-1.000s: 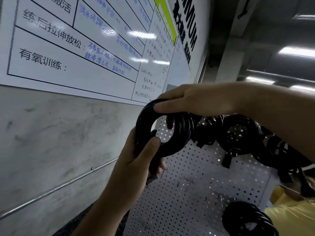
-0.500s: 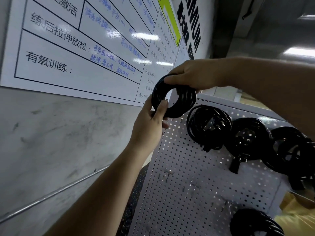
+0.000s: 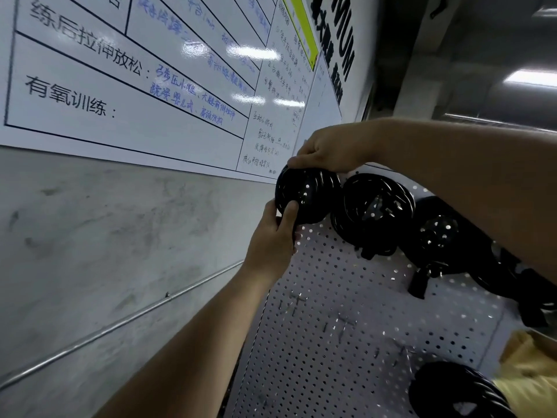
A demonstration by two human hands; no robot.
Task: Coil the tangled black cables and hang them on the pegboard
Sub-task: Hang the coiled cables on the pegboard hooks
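Black and glossy, the tightly wound round cable coil (image 3: 306, 191) lies against the top left corner of the white perforated metal pegboard (image 3: 331, 297), held between both hands. The left hand (image 3: 272, 235) comes up from below. Its grip pinches the coil's lower edge, with the thumb laid across the front of the turns and the fingers tucked behind. The right hand (image 3: 328, 152) reaches over from above, its grip curled down onto the coil's top edge. The turns and fingers hide any hook, so it cannot be told whether the coil already sits on a peg.

By its look, the bundle is probably light to middling in weight and springy rather than limp. The thick, smooth turns are likely to fan open, or slide on one another, if only a few are caught. The surest hold seems to be across the full thickness of the ring at opposite points, leaving the central opening free for a peg. Nothing about it looks fragile, though a loose plug end might snag.

Just beside it along the pegboard's top edge hangs a second black cable coil (image 3: 373, 212), and whether the two touch cannot be told. A third black coil (image 3: 437, 236) hangs further right. A fourth black coil (image 3: 452, 390) sits near the bottom right corner, and bare metal hooks (image 3: 340, 325) stand mid-board.
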